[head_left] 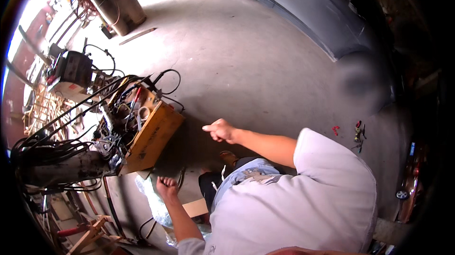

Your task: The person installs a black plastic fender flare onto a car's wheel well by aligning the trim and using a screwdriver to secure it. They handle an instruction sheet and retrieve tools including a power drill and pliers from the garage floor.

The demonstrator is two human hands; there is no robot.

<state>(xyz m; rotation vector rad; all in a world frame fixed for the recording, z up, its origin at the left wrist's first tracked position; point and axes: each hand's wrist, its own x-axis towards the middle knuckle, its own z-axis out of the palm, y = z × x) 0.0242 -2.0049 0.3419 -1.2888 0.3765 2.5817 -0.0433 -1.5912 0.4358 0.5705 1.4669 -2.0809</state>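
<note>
My left hand (167, 189) is closed into a loose fist, just below the near end of an orange metal box (154, 142). Nothing shows in its fingers, and it appears apart from the box. My right hand (221, 130) hangs in the air to the right of that box. Its thumb or forefinger points left while the other fingers curl in, and I see nothing in them. Tangled wires, hoses and a tape-like ring (143, 113) fill the box's open top.
Clear plastic wrap (159, 203) lies near my left forearm. Coiled black cables (45, 148) hang over a cylinder at left. A dark machine (73, 68) and a tall metal tank (116, 6) stand farther off. A grey car (303, 10) is parked at right; small tools (358, 131) lie on the floor.
</note>
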